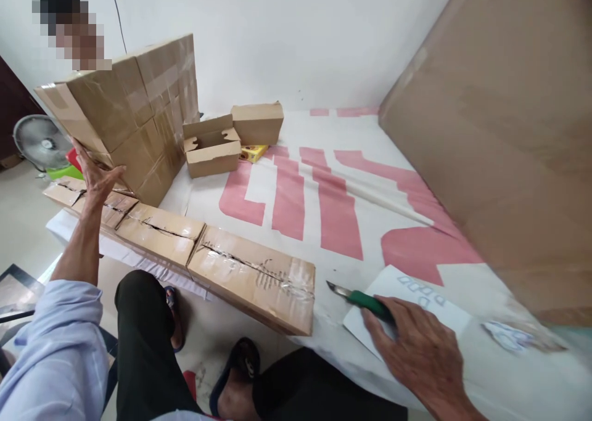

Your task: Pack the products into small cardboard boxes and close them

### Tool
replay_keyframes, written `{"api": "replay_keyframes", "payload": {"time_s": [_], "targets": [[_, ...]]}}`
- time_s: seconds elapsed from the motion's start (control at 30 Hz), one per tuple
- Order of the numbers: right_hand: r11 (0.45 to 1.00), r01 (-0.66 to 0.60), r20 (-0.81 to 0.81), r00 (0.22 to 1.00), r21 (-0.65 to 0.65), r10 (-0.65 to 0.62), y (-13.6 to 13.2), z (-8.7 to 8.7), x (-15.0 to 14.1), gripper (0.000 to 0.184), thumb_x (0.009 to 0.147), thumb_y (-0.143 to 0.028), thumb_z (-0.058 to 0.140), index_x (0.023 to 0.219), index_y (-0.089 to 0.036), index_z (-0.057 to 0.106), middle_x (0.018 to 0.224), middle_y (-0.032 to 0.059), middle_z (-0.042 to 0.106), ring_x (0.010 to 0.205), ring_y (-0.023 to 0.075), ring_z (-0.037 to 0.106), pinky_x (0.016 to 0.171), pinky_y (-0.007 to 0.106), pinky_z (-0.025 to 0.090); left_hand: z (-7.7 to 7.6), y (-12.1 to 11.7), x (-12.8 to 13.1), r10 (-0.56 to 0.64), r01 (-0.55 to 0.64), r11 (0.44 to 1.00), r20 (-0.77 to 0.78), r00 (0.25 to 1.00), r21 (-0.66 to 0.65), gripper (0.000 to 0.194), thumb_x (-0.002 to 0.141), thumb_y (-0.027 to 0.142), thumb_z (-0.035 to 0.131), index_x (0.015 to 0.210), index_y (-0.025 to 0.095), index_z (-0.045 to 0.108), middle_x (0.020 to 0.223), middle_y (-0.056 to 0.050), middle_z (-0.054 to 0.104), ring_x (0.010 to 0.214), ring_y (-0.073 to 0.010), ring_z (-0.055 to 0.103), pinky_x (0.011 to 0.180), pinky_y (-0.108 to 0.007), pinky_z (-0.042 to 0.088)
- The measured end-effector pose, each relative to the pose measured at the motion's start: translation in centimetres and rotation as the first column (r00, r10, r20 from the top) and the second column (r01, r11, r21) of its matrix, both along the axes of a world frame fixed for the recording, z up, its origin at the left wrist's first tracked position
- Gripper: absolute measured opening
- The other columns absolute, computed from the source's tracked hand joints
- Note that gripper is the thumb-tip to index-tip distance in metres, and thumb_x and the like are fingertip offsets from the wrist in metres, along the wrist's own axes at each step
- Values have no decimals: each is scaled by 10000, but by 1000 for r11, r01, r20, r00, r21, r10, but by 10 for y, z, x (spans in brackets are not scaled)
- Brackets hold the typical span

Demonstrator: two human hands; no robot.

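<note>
My right hand [419,347] is closed around the green handle of a utility knife [370,304]. Its blade points left, toward the end of a row of taped cardboard boxes [252,273] along the table's front edge. The knife is over a white sheet of paper [435,307] with blue drawn shapes. At the far left, my left hand [97,175] has its thumb and fingers spread against the near lower corner of a tall stack of taped cartons [134,100]. Part of that hand's contact with the cardboard is hidden.
Two small open cardboard boxes [213,162] stand at the back by a yellow packet [253,153]. A white cloth with red print [291,199] covers the table. A large brown carton [504,137] rises at right. A fan [44,142] and another person [76,26] are at left.
</note>
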State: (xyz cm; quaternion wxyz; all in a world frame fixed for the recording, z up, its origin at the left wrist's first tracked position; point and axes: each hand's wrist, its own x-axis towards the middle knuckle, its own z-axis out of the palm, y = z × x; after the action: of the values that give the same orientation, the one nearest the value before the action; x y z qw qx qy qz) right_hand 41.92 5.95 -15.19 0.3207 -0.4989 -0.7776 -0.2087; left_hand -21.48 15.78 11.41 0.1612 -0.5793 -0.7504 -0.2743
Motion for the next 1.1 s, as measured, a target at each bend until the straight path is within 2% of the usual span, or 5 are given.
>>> {"api": "replay_keyframes", "payload": {"time_s": [0.23,0.33,0.43,0.57,1.1], "targets": [[995,49,-42,998,-86,-53,-3,-7,3,242,1028,-382,562,1112,-184,672,1008,130,741,925,291,649,822,388,433,-4,-27,41,117,-129,985,111,987,112,1148,779,943,542,1512,65,440,1563,-211,532,1632,-459,176,1150,-629,264],[992,65,-51,996,-111,-71,-3,-9,4,239,1012,-374,572,1108,-182,676,1007,128,747,933,290,647,835,389,435,-17,-54,83,-181,181,983,68,981,19,946,823,808,646,1579,277,438,1680,-90,459,1577,-404,381,1249,-583,366],[989,77,-65,994,-126,-86,-2,-9,4,246,1009,-381,576,1097,-178,684,1013,128,746,937,287,643,826,383,429,-30,-73,122,-549,578,737,188,815,-352,995,740,756,771,1599,357,464,1655,-63,514,1543,-354,475,1278,-515,398],[988,82,-86,992,-132,-94,-2,-8,2,240,1009,-371,587,1099,-176,692,1026,129,748,946,289,650,836,383,433,-37,-74,154,-630,554,498,160,760,-667,1218,604,603,913,1678,372,386,1720,-118,433,1621,-398,359,1329,-535,258],[953,139,-174,966,-271,-191,2,-5,-2,210,990,-336,577,1114,-191,664,1047,135,727,993,313,614,864,409,400,-53,-61,211,-750,651,501,90,656,-571,771,716,400,869,1376,223,513,1598,-197,484,1470,-422,500,1159,-552,401]]}}
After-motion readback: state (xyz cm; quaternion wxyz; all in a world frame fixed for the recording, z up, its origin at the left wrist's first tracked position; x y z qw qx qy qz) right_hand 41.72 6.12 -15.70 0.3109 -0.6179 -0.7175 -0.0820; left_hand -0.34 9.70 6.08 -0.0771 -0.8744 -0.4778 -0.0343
